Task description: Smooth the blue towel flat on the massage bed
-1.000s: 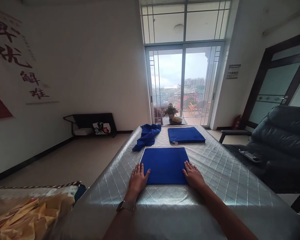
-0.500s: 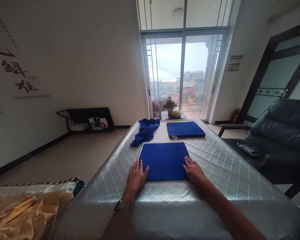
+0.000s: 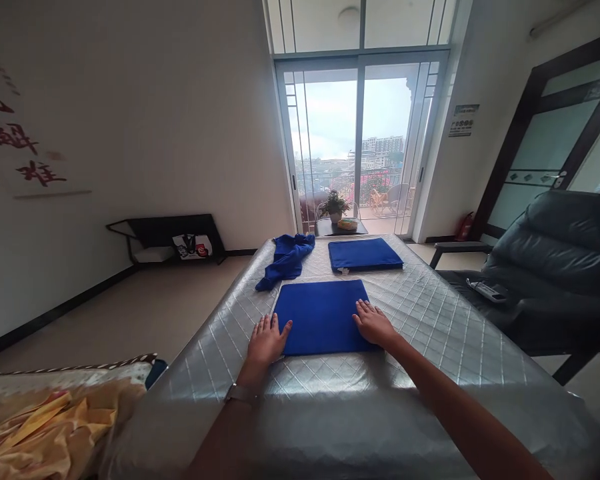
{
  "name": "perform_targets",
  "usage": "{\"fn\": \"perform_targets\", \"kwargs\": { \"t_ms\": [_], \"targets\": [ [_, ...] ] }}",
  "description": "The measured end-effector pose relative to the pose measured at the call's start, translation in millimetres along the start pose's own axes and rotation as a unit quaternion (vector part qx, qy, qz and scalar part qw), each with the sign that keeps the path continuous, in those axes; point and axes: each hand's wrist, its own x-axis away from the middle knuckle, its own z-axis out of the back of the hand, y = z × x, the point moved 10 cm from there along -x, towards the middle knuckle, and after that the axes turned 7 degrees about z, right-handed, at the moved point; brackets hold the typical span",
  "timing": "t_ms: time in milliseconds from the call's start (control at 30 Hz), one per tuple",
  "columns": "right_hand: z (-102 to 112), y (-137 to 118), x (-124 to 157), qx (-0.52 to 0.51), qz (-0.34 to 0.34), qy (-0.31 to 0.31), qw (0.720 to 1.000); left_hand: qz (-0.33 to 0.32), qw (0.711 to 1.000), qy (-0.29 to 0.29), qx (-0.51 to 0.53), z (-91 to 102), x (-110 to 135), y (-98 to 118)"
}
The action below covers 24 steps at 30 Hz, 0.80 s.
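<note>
A flat blue folded cloth [image 3: 323, 317] lies in front of me on a silvery quilted mattress [image 3: 445, 333]. My left hand [image 3: 269, 339] rests at its left edge, fingers stretched out and a watch on the wrist. On the right edge my right hand [image 3: 373, 323] lies flat, fingers extended over the fabric. Neither hand grips anything. Beyond the cloth, to the right, is a folded blue stack [image 3: 365, 255] with a small white tag. A crumpled blue cloth [image 3: 286, 260] lies at the far left of the mattress.
Yellow bedding [image 3: 50, 433] lies at lower left. On the right stands a dark leather recliner [image 3: 560, 260] with a small device [image 3: 487, 290] on its seat. A potted plant [image 3: 335, 207] sits on a small table before the sliding glass door. A black bench [image 3: 180, 230] is along the left wall.
My right hand has shifted slightly up and inward over the cloth's right side. My left hand stays at the left edge. The whole view has moved slightly.
</note>
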Motion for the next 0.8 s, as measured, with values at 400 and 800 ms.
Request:
{"fn": "perform_targets", "kwargs": {
  "t_ms": [400,800],
  "targets": [
    [-19.7,14.1,-13.7,0.027,0.007,0.039,0.999,-0.291,0.95,0.048,0.106,11.5,26.1,258.3],
    [-17.0,15.0,-19.6,0.018,-0.024,0.038,0.999,-0.199,0.975,-0.017,0.098,-10.5,-0.4,188.3]
  ]
}}
